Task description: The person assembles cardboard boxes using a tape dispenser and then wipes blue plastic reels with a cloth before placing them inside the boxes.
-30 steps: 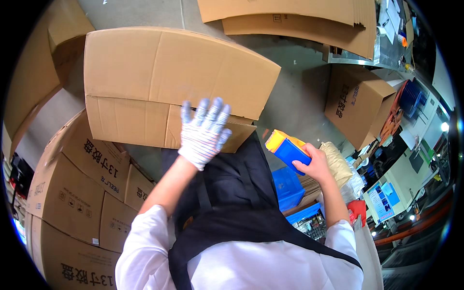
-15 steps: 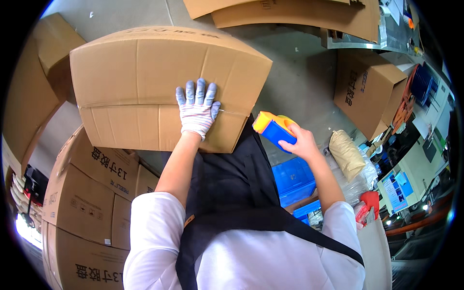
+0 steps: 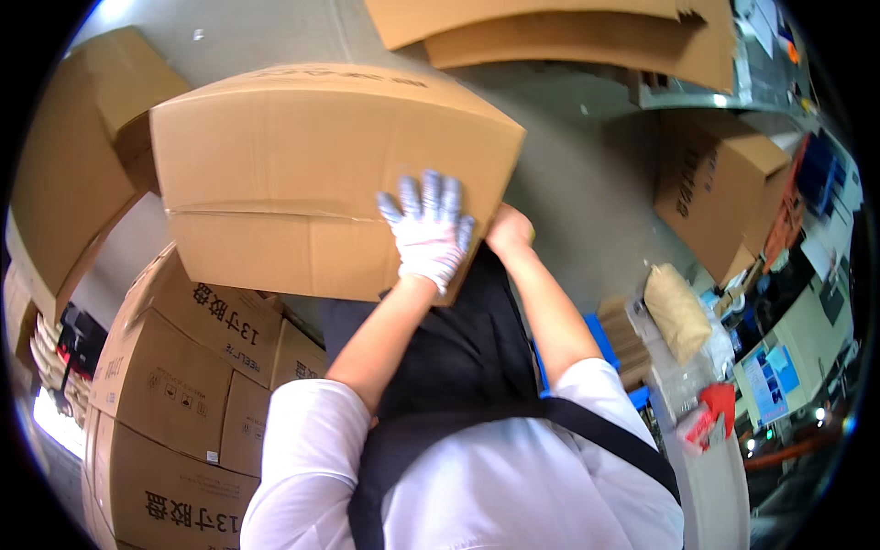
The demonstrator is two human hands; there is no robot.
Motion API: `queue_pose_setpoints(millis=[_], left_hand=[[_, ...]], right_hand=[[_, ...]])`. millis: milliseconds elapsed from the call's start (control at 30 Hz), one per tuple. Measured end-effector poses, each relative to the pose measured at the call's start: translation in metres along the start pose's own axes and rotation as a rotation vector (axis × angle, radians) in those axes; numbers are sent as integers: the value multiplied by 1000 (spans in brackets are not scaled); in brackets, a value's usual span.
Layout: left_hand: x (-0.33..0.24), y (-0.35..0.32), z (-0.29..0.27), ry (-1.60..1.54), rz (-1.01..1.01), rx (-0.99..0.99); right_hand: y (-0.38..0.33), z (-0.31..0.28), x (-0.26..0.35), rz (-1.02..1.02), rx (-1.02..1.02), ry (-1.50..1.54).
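Observation:
A large brown cardboard carton (image 3: 275, 151) stands in front of me, with the seam between its flaps running across the side facing me. My left hand (image 3: 427, 225), in a white and grey-blue glove, lies flat on this side near its right end, fingers spread across the seam. Bare and closed, my right hand (image 3: 509, 231) is at the carton's right edge. The blue and yellow tape dispenser it held half a second ago is almost wholly hidden now; only a yellowish bit shows beside the fist.
Closed cartons (image 3: 174, 385) are stacked at my left, with another carton (image 3: 87, 156) beyond them. Flat cardboard (image 3: 568, 41) lies at the far side. To the right are a carton (image 3: 720, 188), a tan bag (image 3: 676, 312), a red plastic bag (image 3: 710, 414) and a cluttered workbench.
My right hand has moved left and up from open space to the carton's right edge, taking the tape dispenser mostly out of sight. My left hand has slid right along the seam.

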State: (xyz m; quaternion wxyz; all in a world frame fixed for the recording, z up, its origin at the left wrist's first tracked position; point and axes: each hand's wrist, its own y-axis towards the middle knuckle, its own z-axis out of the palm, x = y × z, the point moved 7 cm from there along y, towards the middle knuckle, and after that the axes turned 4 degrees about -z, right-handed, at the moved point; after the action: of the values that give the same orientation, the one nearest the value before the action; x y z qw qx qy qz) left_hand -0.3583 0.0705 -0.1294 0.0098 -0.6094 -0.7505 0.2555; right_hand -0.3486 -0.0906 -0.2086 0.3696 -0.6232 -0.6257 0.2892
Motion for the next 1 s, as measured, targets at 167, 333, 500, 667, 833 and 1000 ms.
queue_pose_setpoints(millis=[167, 333, 500, 667, 833, 1000], left_hand=[[-7, 1, 14, -86, 54, 31], [9, 2, 0, -162, 121, -54], [202, 28, -74, 202, -123, -33], [376, 32, -143, 109, -334, -518], [425, 60, -126, -880, -674, -247], [494, -21, -106, -1257, -651, -362]], right_hand=[[-32, -33, -43, 309, -468, 647], [-19, -8, 4, 430, -998, 1268], [-20, -9, 5, 430, -857, 1447], [-3, -13, 8, 346, -825, 1489], [37, 11, -40, 245, -565, 1607], [-18, 54, -13, 303, -509, 1654]])
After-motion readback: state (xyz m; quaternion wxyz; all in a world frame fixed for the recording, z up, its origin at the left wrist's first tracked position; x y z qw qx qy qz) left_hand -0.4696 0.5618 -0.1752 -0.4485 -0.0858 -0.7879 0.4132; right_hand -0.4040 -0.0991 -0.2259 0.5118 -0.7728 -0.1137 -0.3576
